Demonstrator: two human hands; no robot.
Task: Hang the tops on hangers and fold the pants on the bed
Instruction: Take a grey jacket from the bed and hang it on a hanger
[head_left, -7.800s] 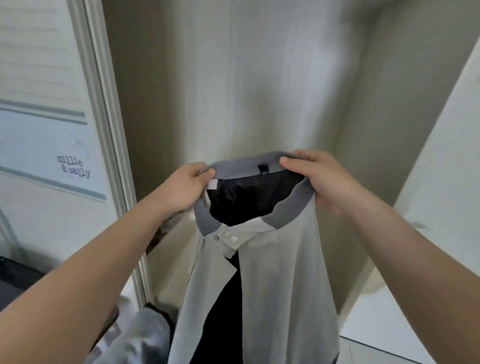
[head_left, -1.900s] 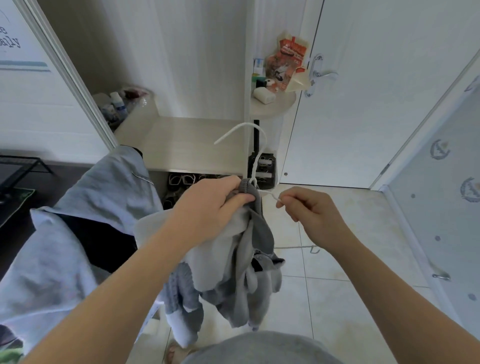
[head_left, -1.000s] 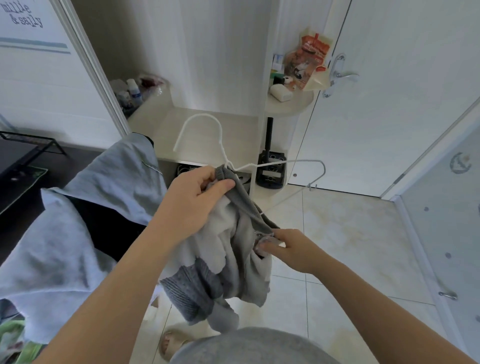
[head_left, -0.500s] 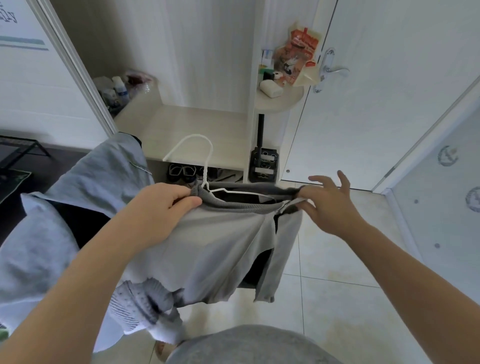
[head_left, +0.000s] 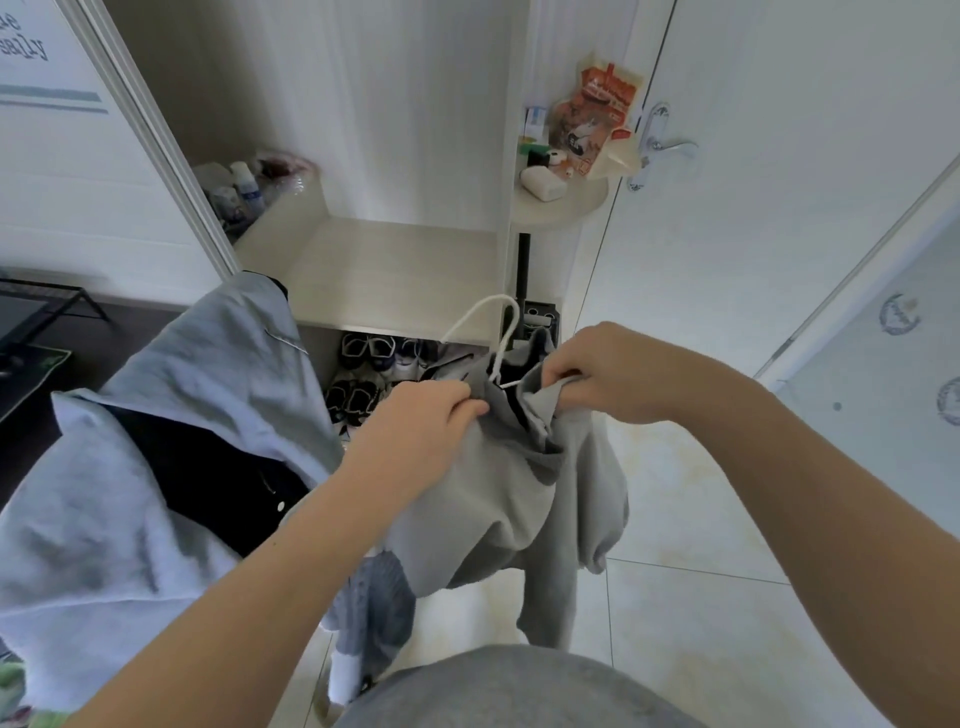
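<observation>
Pose: we look down on the left hand (head_left: 415, 436) and the right hand (head_left: 610, 374) meeting at the centre of the frame, forearms entering from the lower corners.
Left grip: knuckles up, fingers curled down over the neck of the grey top (head_left: 509, 499); we read a closed grasp on the fabric, fingertips tucked out of sight.
Right grip: thumb and bent fingers pinch a fold of the collar just right of centre; whether the hanger (head_left: 506, 338) is caught in that pinch too, we cannot tell.
Hanger: white, its hook rises above the collar between the two hands; we make out only the hook, the stem and a short stub of one arm, the rest hidden by fabric.
Grey top: hangs bunched from both hands over the tiled floor (head_left: 685, 613), dark lining at the neck opening, a ribbed cuff drooping at lower centre.
Second garment (head_left: 156, 457): pale blue-grey with a black inside, spread across the left of the frame; what it lies on is covered.
Hard to make out: shoes (head_left: 374, 358) in shadow under the pale shelf (head_left: 395, 270); small bottles (head_left: 239, 192) at upper left, blurred; packets (head_left: 597, 114) on the round shelf (head_left: 566, 208) beside the door handle (head_left: 665, 145), print too small to read.
Cut off: lettering (head_left: 26, 47) in the upper left corner, cropped by the edge; grey cloth (head_left: 519, 691) along the bottom edge.
</observation>
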